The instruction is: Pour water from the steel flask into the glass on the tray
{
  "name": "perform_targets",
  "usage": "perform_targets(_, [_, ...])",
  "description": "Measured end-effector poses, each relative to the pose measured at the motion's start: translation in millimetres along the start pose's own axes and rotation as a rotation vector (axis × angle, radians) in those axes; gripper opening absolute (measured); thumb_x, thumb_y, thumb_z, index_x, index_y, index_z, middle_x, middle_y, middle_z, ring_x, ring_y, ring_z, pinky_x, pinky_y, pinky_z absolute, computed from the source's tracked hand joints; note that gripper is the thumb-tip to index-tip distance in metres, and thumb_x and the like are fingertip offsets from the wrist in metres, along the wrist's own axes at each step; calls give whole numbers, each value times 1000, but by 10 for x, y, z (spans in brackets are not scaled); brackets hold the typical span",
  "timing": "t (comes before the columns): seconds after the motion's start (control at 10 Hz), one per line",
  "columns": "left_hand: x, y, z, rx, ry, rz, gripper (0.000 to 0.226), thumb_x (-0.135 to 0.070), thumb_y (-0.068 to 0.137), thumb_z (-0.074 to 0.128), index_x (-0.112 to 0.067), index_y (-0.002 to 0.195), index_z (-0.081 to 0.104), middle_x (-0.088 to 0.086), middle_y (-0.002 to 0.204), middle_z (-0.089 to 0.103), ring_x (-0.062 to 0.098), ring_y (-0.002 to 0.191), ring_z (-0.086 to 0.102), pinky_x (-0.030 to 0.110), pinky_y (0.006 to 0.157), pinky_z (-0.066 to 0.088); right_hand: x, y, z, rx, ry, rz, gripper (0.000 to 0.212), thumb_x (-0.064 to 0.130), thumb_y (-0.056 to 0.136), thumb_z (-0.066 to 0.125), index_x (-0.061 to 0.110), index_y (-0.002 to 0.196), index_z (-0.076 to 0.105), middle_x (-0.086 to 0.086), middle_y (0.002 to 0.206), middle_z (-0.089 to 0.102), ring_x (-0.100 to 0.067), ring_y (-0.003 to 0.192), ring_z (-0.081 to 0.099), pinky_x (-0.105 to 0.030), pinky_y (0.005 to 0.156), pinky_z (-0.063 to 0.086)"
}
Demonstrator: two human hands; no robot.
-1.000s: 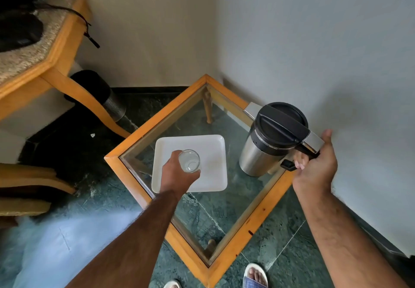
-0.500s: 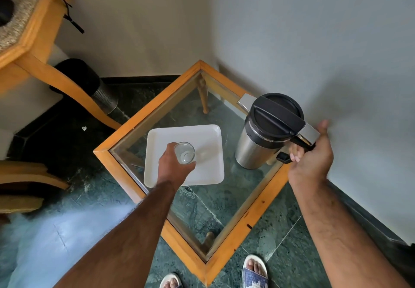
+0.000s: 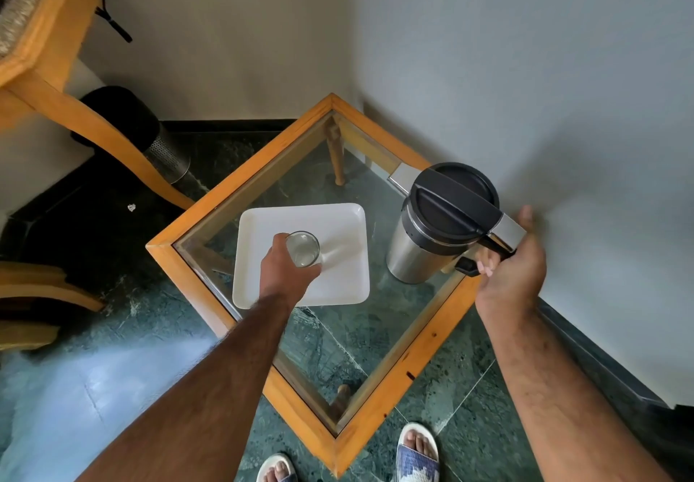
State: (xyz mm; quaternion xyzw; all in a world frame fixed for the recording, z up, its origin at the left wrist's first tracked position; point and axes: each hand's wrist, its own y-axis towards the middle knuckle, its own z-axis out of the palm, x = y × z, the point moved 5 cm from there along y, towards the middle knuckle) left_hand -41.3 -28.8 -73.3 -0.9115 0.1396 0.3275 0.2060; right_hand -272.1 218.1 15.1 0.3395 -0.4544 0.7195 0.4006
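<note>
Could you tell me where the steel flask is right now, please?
In the head view, the steel flask stands upright on the glass-topped table, right of the white tray, near the table's right edge, with the right hand on its handle.

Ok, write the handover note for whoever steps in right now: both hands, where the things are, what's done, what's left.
Left hand: wrapped around the glass, which stands upright on the white tray.
Right hand: closed on the handle of the steel flask; flask upright, lid on, over the table's right edge, apart from the tray.
Done: both items gripped.
Left: bring the flask over the glass, tilt, pour. The glass looks empty.
</note>
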Motion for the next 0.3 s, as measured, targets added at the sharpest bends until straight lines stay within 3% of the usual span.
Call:
perform_targets(0.1, [-33, -22, -10, 42, 40, -20, 85, -37, 66, 94, -22, 133, 43, 6, 127, 62, 21, 100, 54, 40, 94, 50, 4, 1, -27, 22, -57, -36, 56, 56, 95, 55, 24, 50, 46, 6, 41, 39, -15, 39, 34, -30, 46, 27])
perform_targets(0.2, [-142, -117, -86, 39, 97, 27, 106, -55, 63, 91, -18, 145, 37, 8, 146, 49, 28, 126, 50, 49, 107, 45, 89, -35, -31, 34, -123, -80, 50, 61, 101, 45, 25, 72, 65, 6, 60, 62, -16, 59, 60, -31, 60, 46])
perform_targets(0.3, [-405, -262, -300, -41, 224, 135, 114, -77, 70, 71, -17, 155, 24, 6, 162, 30, 29, 145, 31, 53, 115, 32, 431, -91, -18, -11, -340, -279, 56, 63, 101, 37, 17, 105, 68, 6, 100, 75, -13, 98, 69, -45, 93, 52])
